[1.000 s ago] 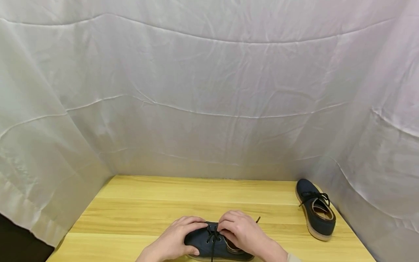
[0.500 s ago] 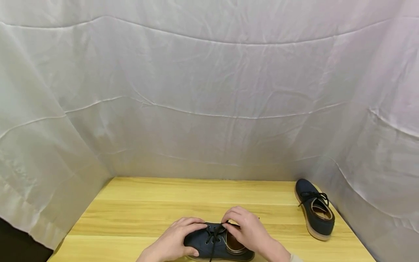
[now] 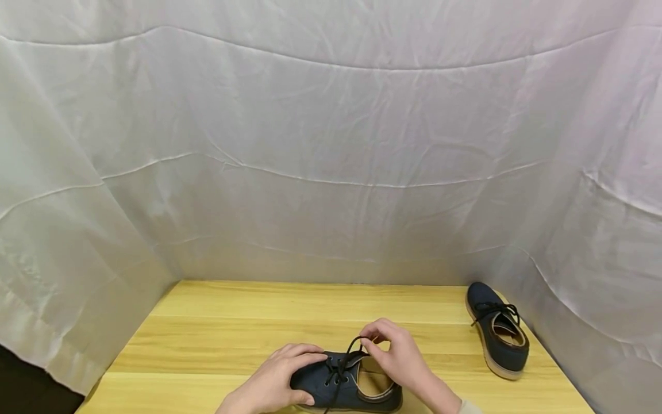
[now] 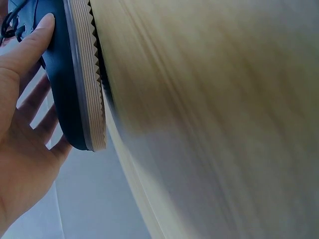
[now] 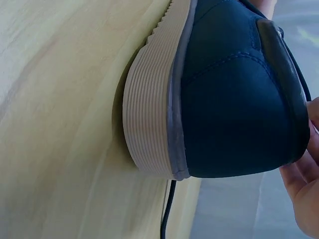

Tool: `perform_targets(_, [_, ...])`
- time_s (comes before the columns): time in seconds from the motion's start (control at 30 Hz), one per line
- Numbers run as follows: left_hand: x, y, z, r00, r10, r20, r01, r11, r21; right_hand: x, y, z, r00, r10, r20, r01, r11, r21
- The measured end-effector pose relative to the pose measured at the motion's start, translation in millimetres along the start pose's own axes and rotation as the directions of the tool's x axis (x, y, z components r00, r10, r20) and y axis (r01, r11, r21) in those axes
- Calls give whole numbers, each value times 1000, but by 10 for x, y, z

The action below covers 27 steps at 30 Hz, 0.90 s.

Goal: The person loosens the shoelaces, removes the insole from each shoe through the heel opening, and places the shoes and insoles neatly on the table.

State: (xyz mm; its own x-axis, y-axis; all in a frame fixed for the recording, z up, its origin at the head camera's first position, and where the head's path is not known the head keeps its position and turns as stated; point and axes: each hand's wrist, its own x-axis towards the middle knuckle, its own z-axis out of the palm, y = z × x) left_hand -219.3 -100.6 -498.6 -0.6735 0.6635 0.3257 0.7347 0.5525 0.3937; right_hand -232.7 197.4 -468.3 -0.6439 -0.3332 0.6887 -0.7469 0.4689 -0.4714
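A navy lace-up shoe (image 3: 315,382) lies sideways at the table's near edge, toe to the left. Around its toe end my left hand (image 3: 274,379) holds it, thumb on the near side and fingers on the far side. The left wrist view shows that thumb pressed against the upper of the shoe (image 4: 65,94). Above the shoe's opening, my right hand (image 3: 400,356) pinches a black shoelace (image 3: 352,346), which arcs up from the eyelets. In the right wrist view the shoe's heel (image 5: 234,114) partly hides the right hand (image 5: 306,189).
A matching navy shoe (image 3: 509,359) with a tied bow stands at the right side of the wooden table (image 3: 217,339). Pale grey cloth (image 3: 331,126) hangs behind and along both sides. In the right wrist view a lace end (image 5: 168,211) trails past the heel.
My right hand has moved up and to the right from the eyelets, drawing the shoelace into a raised arc. More of the shoe's opening shows. The left hand stays at the toe.
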Motion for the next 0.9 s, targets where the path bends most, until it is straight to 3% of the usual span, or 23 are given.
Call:
perform_targets(0.13, [1, -3, 6, 1000, -3, 0, 3, 1000, -5, -4, 16, -20, 982, 188, 4, -188, 980, 69])
perform_targets(0.27, [2, -5, 4, 1000, -8, 7, 8, 1000, -11, 13, 28, -50, 921, 389, 8, -387, 913, 128])
perform_targets(0.37, [-2, -3, 3, 1000, -5, 5, 5, 1000, -7, 31, 55, -59, 874, 486, -9, -478, 863, 162])
perform_targets(0.67, [0, -1, 0, 1000, 2, 4, -2, 1000, 12, 34, 175, -93, 776, 629, -50, -601, 761, 243])
perform_targets(0.9, [1, 2, 0, 1000, 1, 3, -1, 1000, 19, 57, 210, -118, 715, 696, -63, -644, 691, 328])
